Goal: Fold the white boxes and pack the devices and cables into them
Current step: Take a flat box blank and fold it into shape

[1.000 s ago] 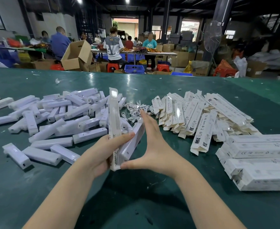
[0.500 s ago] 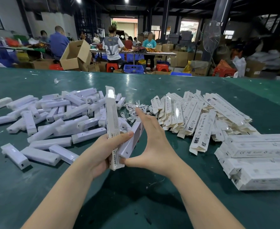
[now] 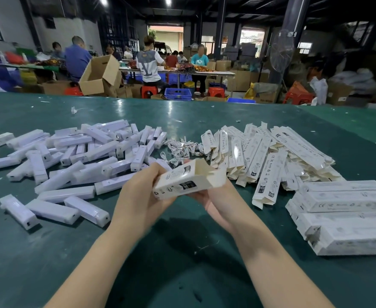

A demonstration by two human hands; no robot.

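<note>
I hold a white box (image 3: 188, 180) low over the green table, lying nearly flat with its open end and flap pointing away to the right. My left hand (image 3: 141, 196) grips its near left end. My right hand (image 3: 213, 197) supports it from below on the right, mostly hidden by the box. The device I held a moment ago is out of sight. Loose white devices (image 3: 71, 156) lie heaped at the left. A tangle of white cables (image 3: 182, 148) lies behind the box. Flat unfolded boxes (image 3: 260, 152) are piled at the right.
Closed white boxes (image 3: 347, 216) are stacked at the right edge of the green table (image 3: 182, 274). Beyond the far table edge, people sit at other tables among cardboard cartons (image 3: 100, 74), stools and a blue crate (image 3: 178, 94).
The box stood upright in my left hand with a white device held against it by my right; now the box lies tilted nearly flat between both hands and the device is out of sight.
</note>
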